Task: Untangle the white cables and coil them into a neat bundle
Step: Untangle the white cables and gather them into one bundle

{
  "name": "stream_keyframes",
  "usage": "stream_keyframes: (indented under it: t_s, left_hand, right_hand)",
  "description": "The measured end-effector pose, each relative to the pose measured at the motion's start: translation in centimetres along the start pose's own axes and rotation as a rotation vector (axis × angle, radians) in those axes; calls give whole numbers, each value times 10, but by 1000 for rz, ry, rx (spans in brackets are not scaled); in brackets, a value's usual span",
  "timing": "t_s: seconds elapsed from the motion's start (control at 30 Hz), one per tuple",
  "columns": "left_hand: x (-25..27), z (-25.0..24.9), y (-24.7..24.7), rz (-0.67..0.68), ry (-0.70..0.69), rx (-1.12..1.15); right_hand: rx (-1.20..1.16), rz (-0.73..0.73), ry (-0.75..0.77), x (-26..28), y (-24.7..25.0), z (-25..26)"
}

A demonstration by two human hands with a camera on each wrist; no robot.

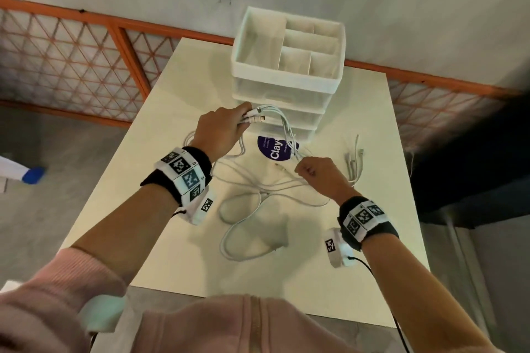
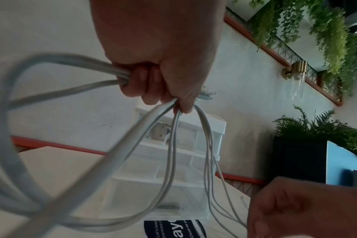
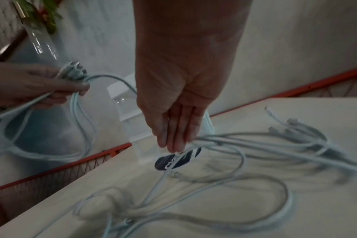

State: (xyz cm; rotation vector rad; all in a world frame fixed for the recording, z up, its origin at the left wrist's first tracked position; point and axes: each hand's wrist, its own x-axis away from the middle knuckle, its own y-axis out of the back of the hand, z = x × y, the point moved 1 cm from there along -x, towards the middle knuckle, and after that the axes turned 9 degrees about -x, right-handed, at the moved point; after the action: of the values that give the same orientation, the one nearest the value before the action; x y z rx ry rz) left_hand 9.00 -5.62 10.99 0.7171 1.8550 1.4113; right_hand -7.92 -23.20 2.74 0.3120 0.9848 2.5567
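The left-wrist view shows what the head view hides — the curled fingers of the left hand [image 2: 153, 67] clamped round a gathered bunch of thin white cables [image 2: 116, 77], plug ends poking out past the knuckles; the right-wrist view shows the right hand [image 3: 181, 116] with fingers straight and together, their tips touching strands that run off to its right, though the head view has this hand [image 1: 318, 173] looking loosely curled near the strands, so whether it pinches any I cannot tell. Only the head view takes in the pale rectangular table [image 1: 372, 252], the white plastic drawer unit with a divided top tray [image 1: 289, 71] just beyond the left hand, and a round dark-blue sticker [image 1: 276, 147] between the two hands; behind runs an orange-framed mesh railing [image 1: 86, 46] under a grey wall. From the left hand the cables arch down to the right hand; the rest lie in loose loops on the table below and between both wrists — more plug ends rest just right of the right hand.
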Motion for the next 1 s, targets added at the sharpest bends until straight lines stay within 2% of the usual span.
stream_keyframes:
  t_s: [0.07, 0.13, 0.2, 0.3, 0.43, 0.5, 0.6, 0.7, 0.77, 0.83, 1.0]
  left_hand:
    - [-8, -1, -1, -9, -21, -39]
    - [-15, 0, -3, -10, -47, -66]
    - [-19, 2, -6, -3, -78, -68]
    - [-22, 6, -12, 18, -100, -83]
    - [-22, 9, -16, 27, -75, -69]
    - [-22, 9, -17, 31, -60, -61]
    - [-21, 7, -16, 34, -55, -48]
    - [-19, 3, -12, 44, -37, -9]
    - [-16, 1, -7, 83, 12, 150]
    - [-13, -3, 1, 131, 69, 419]
    - [-2, -15, 17, 223, 203, 852]
  right_hand:
    - [-19, 75, -49, -10, -15, -6]
    - [-3, 51, -105, -21, -27, -17]
    - [48, 53, -192, -29, -36, -27]
    - [159, 147, -274, -33, -46, -33]
    - [212, 286, -196, -37, -42, -28]
    - [72, 311, -157, -39, -29, -16]
    - [-406, 256, -147, -36, 1, 20]
    - [-563, 224, -45, -29, 33, 62]
    - [-619, 189, -4, -24, 45, 85]
    - [-672, 129, 26, -19, 49, 102]
    - [-767, -33, 52, -11, 39, 125]
